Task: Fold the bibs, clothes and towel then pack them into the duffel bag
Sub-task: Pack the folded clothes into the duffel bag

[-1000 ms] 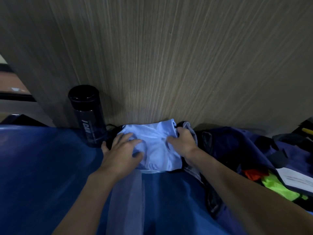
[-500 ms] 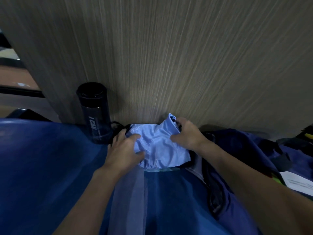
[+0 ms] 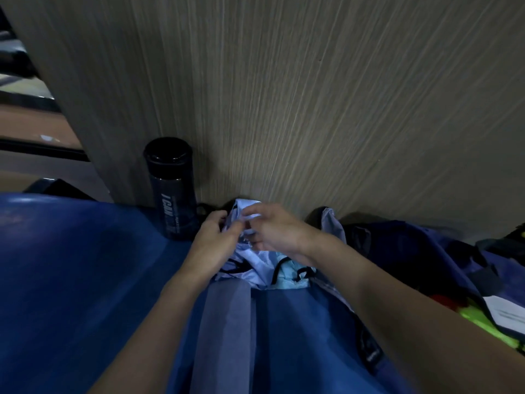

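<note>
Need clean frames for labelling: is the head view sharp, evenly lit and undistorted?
Head view: dim and bluish overall, the wood-grain panel slightly brighter at its lower middle; the left hand, the right hand and the light blue cloth they pinch are softened by motion blur; the black bottle is sharper, its lettering partly legible; wide-angle bending fans the panel's grain outward.

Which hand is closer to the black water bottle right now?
Left. The left hand grips the light blue cloth just beside the black bottle; the right hand pinches the same cloth farther over, beyond the left hand.
</note>
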`<state>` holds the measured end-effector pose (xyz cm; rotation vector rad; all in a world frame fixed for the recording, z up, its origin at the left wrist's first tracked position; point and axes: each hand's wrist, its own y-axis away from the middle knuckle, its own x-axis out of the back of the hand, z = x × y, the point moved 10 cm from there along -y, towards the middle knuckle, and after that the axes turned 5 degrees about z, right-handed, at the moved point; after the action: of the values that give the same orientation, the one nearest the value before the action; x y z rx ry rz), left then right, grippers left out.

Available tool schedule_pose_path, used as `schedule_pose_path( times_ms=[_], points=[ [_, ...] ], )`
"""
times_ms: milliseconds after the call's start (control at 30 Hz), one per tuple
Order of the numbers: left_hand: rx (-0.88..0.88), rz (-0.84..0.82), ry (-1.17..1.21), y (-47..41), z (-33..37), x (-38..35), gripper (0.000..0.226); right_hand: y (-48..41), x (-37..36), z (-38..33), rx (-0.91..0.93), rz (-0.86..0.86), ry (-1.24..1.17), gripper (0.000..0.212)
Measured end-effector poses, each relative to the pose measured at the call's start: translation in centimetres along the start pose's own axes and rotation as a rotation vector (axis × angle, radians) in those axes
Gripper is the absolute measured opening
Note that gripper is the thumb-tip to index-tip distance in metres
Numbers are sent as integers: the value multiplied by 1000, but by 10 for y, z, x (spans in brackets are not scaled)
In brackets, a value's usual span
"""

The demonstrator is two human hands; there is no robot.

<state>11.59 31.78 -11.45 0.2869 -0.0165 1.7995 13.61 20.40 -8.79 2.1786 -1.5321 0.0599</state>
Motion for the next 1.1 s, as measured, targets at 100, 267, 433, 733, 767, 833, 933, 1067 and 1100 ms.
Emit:
schedule_pose_path(
  times_ms=[100,267,433,733,767,833,933,1067,1100],
  points=[
    [-50,-48,-88,-2,-7,-6,30,0,15,13,-22,67,-242,21],
    [-91,-31,-131,-2,-7,-1,37,-1,52,42,15,367,155,35],
    [-118,-10,-113,-1,-7,4,45,-4,33,78,-184,271,-37,74],
    [-198,1,247,9,26,3,55,4,26,42,-54,218,-672,40],
    [-226,-18,280,13,33,1,56,11,30,34,-23,206,-710,39],
    [-289,-54,329,22,48,-5,57,22,39,22,42,197,-757,41],
    [-354,-82,358,41,65,-12,54,44,58,16,119,258,-743,43],
    [-351,7,222,68,70,-19,66,83,85,19,190,345,-713,41],
    [-293,24,198,73,70,-23,78,95,92,20,208,343,-699,40]
  ],
)
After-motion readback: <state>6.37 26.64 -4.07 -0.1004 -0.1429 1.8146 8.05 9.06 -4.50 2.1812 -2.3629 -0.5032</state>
